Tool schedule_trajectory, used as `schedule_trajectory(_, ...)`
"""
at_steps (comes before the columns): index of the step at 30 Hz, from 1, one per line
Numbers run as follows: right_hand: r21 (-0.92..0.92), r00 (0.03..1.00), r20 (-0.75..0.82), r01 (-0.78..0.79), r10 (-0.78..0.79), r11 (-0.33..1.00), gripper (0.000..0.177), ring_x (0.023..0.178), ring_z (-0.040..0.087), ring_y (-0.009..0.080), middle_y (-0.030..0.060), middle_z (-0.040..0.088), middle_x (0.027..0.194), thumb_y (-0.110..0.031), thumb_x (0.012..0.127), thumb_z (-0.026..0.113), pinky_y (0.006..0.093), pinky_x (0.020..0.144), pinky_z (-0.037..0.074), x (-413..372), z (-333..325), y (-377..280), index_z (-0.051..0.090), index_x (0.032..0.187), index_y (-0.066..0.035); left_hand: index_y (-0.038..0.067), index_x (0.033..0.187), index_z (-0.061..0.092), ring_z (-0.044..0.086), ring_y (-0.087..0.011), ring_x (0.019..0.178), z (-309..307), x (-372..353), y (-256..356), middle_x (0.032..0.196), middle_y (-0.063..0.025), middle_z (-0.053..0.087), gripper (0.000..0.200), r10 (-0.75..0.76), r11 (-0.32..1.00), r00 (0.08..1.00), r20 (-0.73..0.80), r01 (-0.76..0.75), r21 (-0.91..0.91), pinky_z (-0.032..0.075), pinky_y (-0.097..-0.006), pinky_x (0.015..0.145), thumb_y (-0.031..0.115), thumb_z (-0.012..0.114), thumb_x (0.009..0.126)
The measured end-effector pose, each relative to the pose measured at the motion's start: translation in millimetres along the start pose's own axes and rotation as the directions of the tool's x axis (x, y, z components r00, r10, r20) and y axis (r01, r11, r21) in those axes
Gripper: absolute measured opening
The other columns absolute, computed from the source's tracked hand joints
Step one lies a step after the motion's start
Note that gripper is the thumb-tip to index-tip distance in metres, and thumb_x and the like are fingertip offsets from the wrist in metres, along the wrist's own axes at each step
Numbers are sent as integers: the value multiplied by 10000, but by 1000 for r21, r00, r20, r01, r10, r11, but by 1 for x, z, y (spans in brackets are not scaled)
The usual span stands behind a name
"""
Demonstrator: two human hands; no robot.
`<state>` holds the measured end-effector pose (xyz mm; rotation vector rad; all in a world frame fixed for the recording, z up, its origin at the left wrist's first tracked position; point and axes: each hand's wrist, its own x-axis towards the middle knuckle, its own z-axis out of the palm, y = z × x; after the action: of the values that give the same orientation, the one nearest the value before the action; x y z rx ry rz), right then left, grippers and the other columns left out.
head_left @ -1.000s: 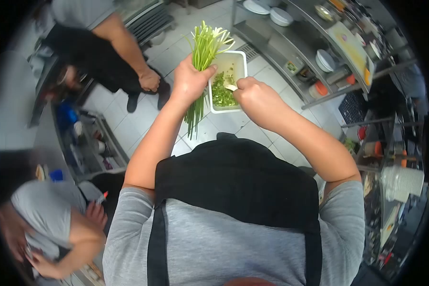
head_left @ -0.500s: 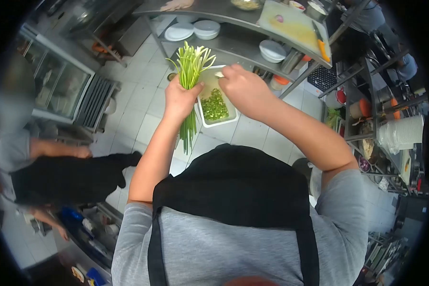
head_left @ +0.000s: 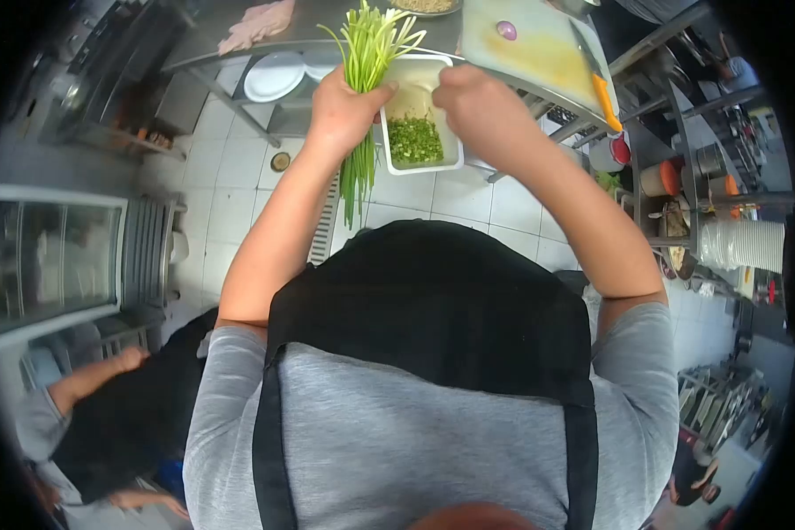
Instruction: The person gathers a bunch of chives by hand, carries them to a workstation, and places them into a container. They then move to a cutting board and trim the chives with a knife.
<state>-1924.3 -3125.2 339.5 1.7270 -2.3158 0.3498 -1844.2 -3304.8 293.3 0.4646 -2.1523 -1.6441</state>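
Head view: we close our left hand [head_left: 343, 110] around a bunch of green stalks [head_left: 359, 159], pale ends above the grip, darker ends hanging below. Just beside it, our white container [head_left: 458, 165] holds chopped greens [head_left: 415, 140] at its near end. Over its far right corner we curl our right hand [head_left: 481, 110]; we cannot tell what its fingertips pinch. Beyond that grip lie a cutting board [head_left: 539, 44], an orange-handled knife [head_left: 606, 102] and a purple onion [head_left: 506, 30].
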Motion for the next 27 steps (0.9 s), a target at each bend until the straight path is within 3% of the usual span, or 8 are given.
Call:
schedule_trajectory(6, -20, 991, -38, -132, 131, 991, 70, 865, 591, 273, 105, 555, 820, -23, 693, 565, 371, 690, 519, 29, 8, 6, 607, 749, -17, -6, 923, 595, 566, -133, 576, -4, 87, 0, 704, -62, 617, 243, 53, 998, 983, 174, -47, -35, 453, -288, 548, 158, 687, 769)
schedule_trajectory(8, -46, 968, -90, -238, 233, 970, 67, 842, 590, 293, 119, 561, 846, -35, 708, 551, 399, 664, 512, 37, 5, 29, 592, 758, -20, -7, 928, 595, 545, -145, 566, 5, 109, 7, 695, -69, 608, 241, 52, 986, 955, 293, -95, 137, 437, -316, 540, 154, 676, 768)
schedule_trajectory(11, -119, 834, 338, -423, 437, 898, 160, 777, 657, 314, 152, 647, 849, -122, 779, 565, 401, 626, 537, 49, 0, 48, 642, 860, -7, -2, 875, 595, 522, -145, 559, 37, 137, 4, 670, -60, 587, 196, 26, 980, 926, 377, -98, 172, 418, -318, 529, 143, 668, 767)
schedule_trajectory(14, -34, 893, 268, -367, 362, 930, 77, 714, 665, 296, 129, 654, 742, -81, 712, 614, 393, 554, 540, 26, 7, 63, 678, 710, -38, -14, 1015, 589, 538, -124, 702, 74, 154, 1, 837, -48, 608, 307, 124, 989, 910, 394, -144, 21, 427, -272, 616, 135, 697, 769)
schedule_trajectory(15, -19, 880, 207, -433, 427, 901, 69, 721, 664, 296, 126, 648, 733, -76, 694, 627, 394, 570, 542, 21, -1, 70, 679, 718, -39, -24, 1058, 576, 545, -131, 771, 85, 163, -1, 917, -58, 609, 323, 54, 996, 878, 475, -13, -90, 432, -260, 675, 104, 683, 782)
schedule_trajectory(19, -159, 847, -62, -530, 528, 833, 97, 778, 650, 292, 118, 635, 773, -84, 654, 656, 384, 629, 545, 21, 0, 127, 682, 739, -44, -31, 1117, 544, 572, -156, 817, 115, 199, -21, 966, -68, 614, 343, -24, 978, 783, 621, 146, -146, 456, -284, 722, 51, 656, 803)
schedule_trajectory(22, -114, 755, 47, -646, 654, 754, 120, 852, 622, 276, 110, 627, 864, -96, 642, 670, 358, 654, 545, 13, -1, 153, 686, 754, -55, -33, 1157, 517, 580, -165, 856, 145, 212, -18, 1020, -85, 606, 380, -28, 950, 764, 644, 222, -222, 463, -297, 743, 42, 653, 810)
schedule_trajectory(27, -129, 740, -189, -671, 646, 730, 120, 924, 586, 298, 100, 578, 947, -89, 650, 656, 361, 717, 514, 3, 23, 159, 692, 764, -82, -17, 1232, 471, 569, -219, 1003, 151, 229, -20, 1153, -126, 564, 473, -94, 935, 694, 714, 308, -176, 474, -335, 826, 62, 655, 804)
